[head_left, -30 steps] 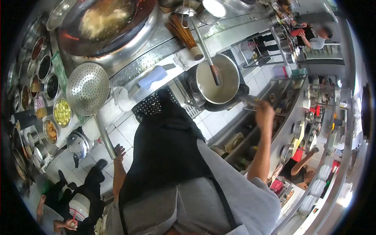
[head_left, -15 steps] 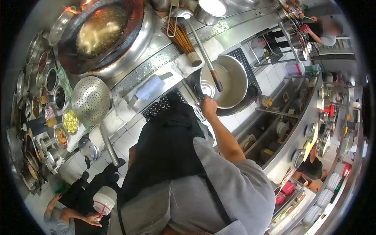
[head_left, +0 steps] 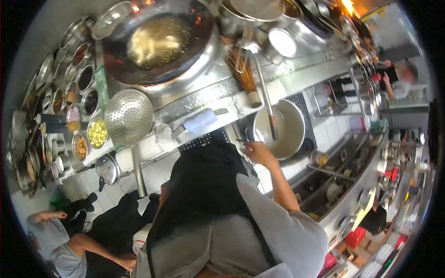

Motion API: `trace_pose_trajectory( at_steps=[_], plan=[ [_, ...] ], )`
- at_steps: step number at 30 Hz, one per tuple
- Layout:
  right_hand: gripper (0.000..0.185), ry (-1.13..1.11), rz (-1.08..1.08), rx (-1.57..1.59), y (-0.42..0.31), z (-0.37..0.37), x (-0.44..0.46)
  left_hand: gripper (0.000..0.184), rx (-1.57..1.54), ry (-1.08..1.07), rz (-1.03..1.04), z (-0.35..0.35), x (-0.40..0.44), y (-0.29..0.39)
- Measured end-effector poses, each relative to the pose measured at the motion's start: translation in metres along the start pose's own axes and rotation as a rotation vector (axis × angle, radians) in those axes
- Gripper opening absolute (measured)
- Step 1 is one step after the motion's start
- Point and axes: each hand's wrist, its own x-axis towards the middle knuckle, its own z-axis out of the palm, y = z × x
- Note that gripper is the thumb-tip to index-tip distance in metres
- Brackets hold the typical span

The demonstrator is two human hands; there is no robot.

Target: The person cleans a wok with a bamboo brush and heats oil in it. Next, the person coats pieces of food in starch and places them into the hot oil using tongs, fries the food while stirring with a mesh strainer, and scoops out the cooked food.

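My right hand (head_left: 260, 154) is closed at the near left rim of a deep steel pot (head_left: 296, 144). A short dark end pokes out past its fingers; what it belongs to I cannot make out. Across the pot's opening reaches a long-handled tool (head_left: 266, 99) with a brown grip, its head on the counter. Beside it lies a bamboo wok brush (head_left: 247, 81). My left hand is not in view; only a strip of skin shows beside the black apron (head_left: 204, 180).
A large wok (head_left: 160, 44) with hot oil sits on the range. A perforated skimmer (head_left: 130, 116) overhangs the counter edge. Bowls of ingredients, including diced green pieces (head_left: 97, 132), stand at left. A co-worker (head_left: 69, 245) is close at lower left; another person (head_left: 396, 78) is at far right.
The view has shifted, so the wok and counter appear further right and lower. My right hand has drawn slightly back from the pot's rim. The co-worker's white container is now mostly hidden.
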Motion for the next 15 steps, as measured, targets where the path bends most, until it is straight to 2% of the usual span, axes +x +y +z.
trace_pose_trajectory(
  at_steps=[2,4,6,8,9,10,13,15],
  plan=[
    [0.03,0.024,0.056,0.483,-0.036,-0.031,0.005,0.021,0.022,-0.006,-0.005,0.004,0.001,0.005],
    [0.031,0.19,0.056,0.852,-0.057,-0.057,0.025,0.021,0.029,-0.009,-0.005,0.008,0.002,0.008],
    [0.04,0.38,-0.095,1.122,-0.07,-0.076,0.063,0.02,0.029,0.0,-0.009,0.006,0.004,0.015],
    [0.046,0.368,-0.152,1.444,-0.089,-0.098,0.107,0.02,-0.016,0.03,-0.018,-0.004,0.011,0.026],
    [0.044,0.231,-0.188,1.561,-0.095,-0.109,0.13,0.02,-0.056,0.042,-0.024,-0.01,0.014,0.034],
    [0.042,0.098,-0.225,1.673,-0.1,-0.121,0.15,0.02,-0.109,0.059,-0.038,-0.015,0.019,0.037],
    [0.029,0.084,-0.207,1.771,-0.126,-0.151,0.188,0.02,-0.473,0.101,-0.17,-0.038,0.036,0.065],
    [0.021,0.018,-0.307,1.719,-0.085,-0.167,0.233,0.02,-0.826,0.147,-0.311,-0.055,0.043,0.082]
  ],
)
